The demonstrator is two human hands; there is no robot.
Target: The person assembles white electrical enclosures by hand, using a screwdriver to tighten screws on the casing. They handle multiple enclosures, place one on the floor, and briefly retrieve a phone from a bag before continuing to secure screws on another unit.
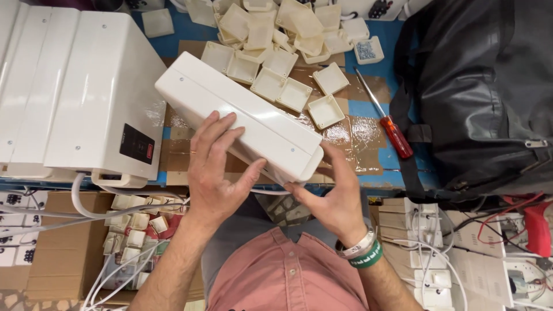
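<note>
I hold a long white plastic housing [242,112] tilted over the blue workbench [173,31]. My left hand [216,167] lies flat on its near side, fingers spread over the top face. My right hand [331,193] grips its near right end from below; its wrist wears a white and a green band. A white cord [271,192] leaves the housing's underside between my hands.
A stack of similar white housings [75,86] fills the left. Several small square white caps [276,34] are piled at the back. A red-handled screwdriver [387,124] lies beside a black bag [484,92]. Boxes of parts and cables sit below the bench edge.
</note>
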